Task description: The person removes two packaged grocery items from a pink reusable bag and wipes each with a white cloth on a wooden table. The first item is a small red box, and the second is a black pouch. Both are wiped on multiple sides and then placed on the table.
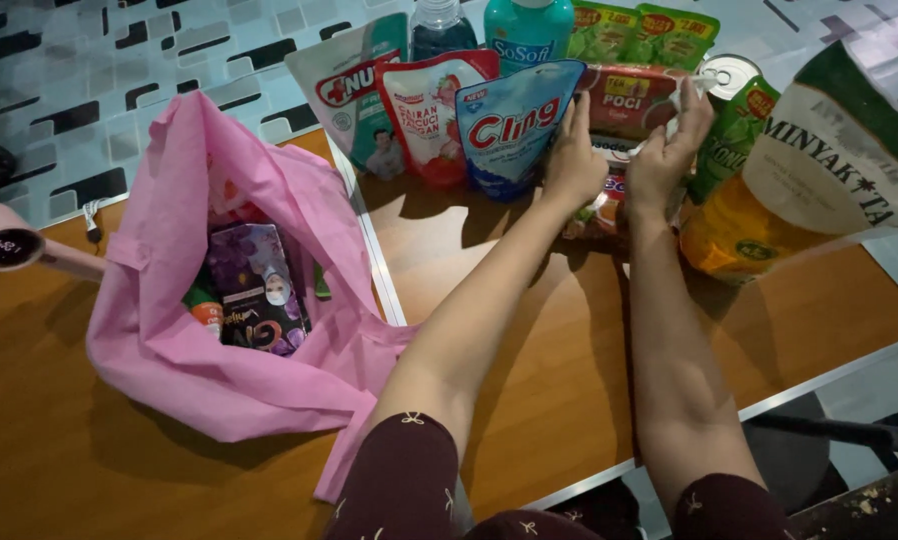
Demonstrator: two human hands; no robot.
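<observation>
Both my arms reach forward over a wooden table (569, 380). My left hand (573, 160) rests against the right edge of a blue refill pouch (514, 125), above a small red and white packet (604, 212). My right hand (669, 140) is raised in front of a red box (624, 100), fingers touching a small white item that I cannot identify. An open pink cloth bag (169, 330) lies at the left, holding a purple box (259, 285) and an orange and green item.
Along the wall stand a white pouch (354, 95), a red and white pouch (429, 115), a teal bottle (529, 30), green packets (639, 30), a can (729, 72), a green pouch (734, 135) and a large oil pouch (819, 170). A pink device (9, 245) sits far left.
</observation>
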